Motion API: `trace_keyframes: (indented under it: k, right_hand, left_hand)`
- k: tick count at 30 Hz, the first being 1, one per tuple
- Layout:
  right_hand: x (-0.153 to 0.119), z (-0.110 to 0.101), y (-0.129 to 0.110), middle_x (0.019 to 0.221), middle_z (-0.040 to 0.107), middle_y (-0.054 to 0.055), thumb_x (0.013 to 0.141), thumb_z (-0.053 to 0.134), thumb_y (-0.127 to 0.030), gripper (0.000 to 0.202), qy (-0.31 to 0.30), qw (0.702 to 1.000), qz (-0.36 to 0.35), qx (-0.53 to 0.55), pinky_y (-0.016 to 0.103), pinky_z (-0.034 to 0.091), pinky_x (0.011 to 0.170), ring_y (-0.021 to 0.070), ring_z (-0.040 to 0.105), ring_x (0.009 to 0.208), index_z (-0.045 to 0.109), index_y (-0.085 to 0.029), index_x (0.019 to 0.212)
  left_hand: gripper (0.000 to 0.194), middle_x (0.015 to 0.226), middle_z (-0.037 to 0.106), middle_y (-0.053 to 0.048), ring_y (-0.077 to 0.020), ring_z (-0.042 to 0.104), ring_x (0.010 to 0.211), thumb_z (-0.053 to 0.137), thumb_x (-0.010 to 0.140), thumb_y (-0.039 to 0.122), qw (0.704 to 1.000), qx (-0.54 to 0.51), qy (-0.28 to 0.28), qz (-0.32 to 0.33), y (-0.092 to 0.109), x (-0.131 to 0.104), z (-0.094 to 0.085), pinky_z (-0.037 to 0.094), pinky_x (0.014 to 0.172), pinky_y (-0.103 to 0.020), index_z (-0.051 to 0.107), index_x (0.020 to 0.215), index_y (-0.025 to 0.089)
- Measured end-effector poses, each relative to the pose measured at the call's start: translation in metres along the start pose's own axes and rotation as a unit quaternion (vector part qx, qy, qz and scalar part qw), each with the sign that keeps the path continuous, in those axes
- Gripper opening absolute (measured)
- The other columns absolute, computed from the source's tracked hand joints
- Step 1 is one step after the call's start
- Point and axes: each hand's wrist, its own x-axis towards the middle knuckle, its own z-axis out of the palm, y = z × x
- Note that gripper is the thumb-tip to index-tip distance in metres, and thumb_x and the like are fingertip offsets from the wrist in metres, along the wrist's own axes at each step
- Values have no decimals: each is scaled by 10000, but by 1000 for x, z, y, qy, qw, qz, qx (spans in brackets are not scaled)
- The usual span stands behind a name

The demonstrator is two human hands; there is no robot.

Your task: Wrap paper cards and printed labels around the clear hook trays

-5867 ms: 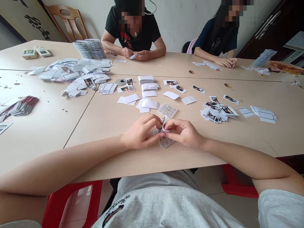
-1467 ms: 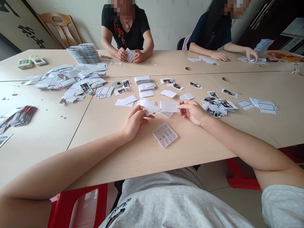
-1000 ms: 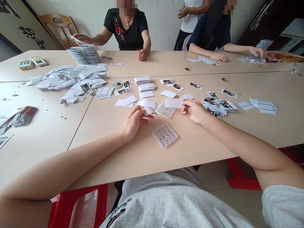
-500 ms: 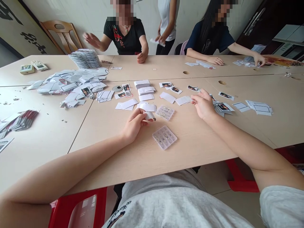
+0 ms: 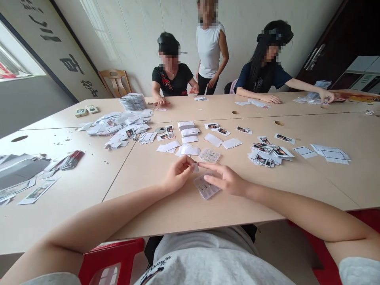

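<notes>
My left hand (image 5: 179, 173) is closed in a pinch on a small white piece (image 5: 196, 168), perhaps folded paper, with a dark tip; most of it is hidden by the fingers. My right hand (image 5: 228, 180) has its fingers stretched apart and holds nothing I can see. Its fingertips reach to the white piece, and its thumb is over a clear compartment box (image 5: 204, 190) of small metal-looking parts. Just beyond the hands lies a second clear box (image 5: 209, 155). Farther off are blank white cards (image 5: 232, 143) and short stacks of white cards (image 5: 190, 132).
Photo cards (image 5: 270, 152) are heaped at the right. A grey tape roll (image 5: 160, 130) lies near a big pile of white cards (image 5: 115, 122). More paper pieces (image 5: 20, 172) cover the left. Two people sit across the table (image 5: 166, 209); another person (image 5: 210, 51) stands behind.
My right hand has come back from the white card, now lying on the table, to beside my left hand. The view has tilted up. The co-worker opposite has lowered a raised hand to the table.
</notes>
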Motion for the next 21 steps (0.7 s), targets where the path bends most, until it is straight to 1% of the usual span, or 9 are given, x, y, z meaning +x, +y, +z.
trace_keyframes:
  k: [4,6,9,11,13,15,18,20,21]
  right_hand:
    - [2,6,7,1410,474,70,843,568,-336,499,-15,998,-55,-9,417,298,1129,231,407,1328,518,-223,1326]
    - [3,7,8,1400,483,78,836,579,-330,500,-15,998,-64,-6,419,323,1116,234,423,1316,521,-220,1320]
    - [2,7,7,1387,495,90,823,599,-354,515,-2,998,-54,-10,433,322,1115,249,432,1308,526,-211,1312]
    - [2,4,6,1388,495,84,822,597,-368,510,11,999,-47,-13,443,310,1121,256,427,1312,529,-225,1307]
    - [2,-1,7,1378,507,69,829,584,-367,478,26,999,-45,-11,443,303,1125,251,428,1312,543,-248,1290]
    - [2,-7,9,1354,532,58,833,577,-367,443,43,998,-39,-5,433,311,1122,240,441,1302,563,-258,1263]
    - [4,-16,11,1317,566,55,833,577,-376,402,71,997,-21,8,424,334,1105,231,468,1278,596,-253,1215]
    - [6,-21,12,1292,586,54,826,585,-376,375,88,996,-13,13,426,331,1102,233,481,1265,618,-251,1178]
    - [6,-23,13,1280,594,54,820,591,-376,363,95,995,-10,15,429,329,1100,236,489,1255,627,-249,1159]
  left_hand:
    - [245,744,489,2,-122,458,705,547,849,399,999,31,-34,16,7,-4,-1,403,696,-269,503,780,168]
    - [250,766,477,0,-124,453,724,535,854,409,999,31,-40,13,10,-7,0,409,710,-271,496,792,170]
    - [241,932,511,-48,-168,495,907,530,858,409,997,41,-71,9,18,-13,2,439,794,-302,519,932,181]
    - [286,1099,506,-86,-203,475,1064,530,862,401,992,78,-97,3,26,-19,2,442,869,-333,518,1069,204]
    - [316,1222,481,-96,-217,446,1147,528,867,389,985,134,-108,-14,40,-28,-2,428,922,-352,512,1142,235]
    - [294,1217,513,-79,-212,470,1123,509,878,383,975,179,-125,-42,56,-45,-10,418,931,-352,530,1140,252]
    - [262,1131,589,-61,-205,517,1048,492,887,371,962,185,-184,-79,75,-82,-27,392,954,-340,571,1106,253]
    - [262,1019,627,-58,-207,547,959,510,867,422,960,164,-207,-90,77,-108,-37,405,898,-326,610,1033,246]
    - [293,911,634,-60,-200,560,863,486,865,475,967,127,-206,-83,76,-119,-41,421,829,-319,622,945,228]
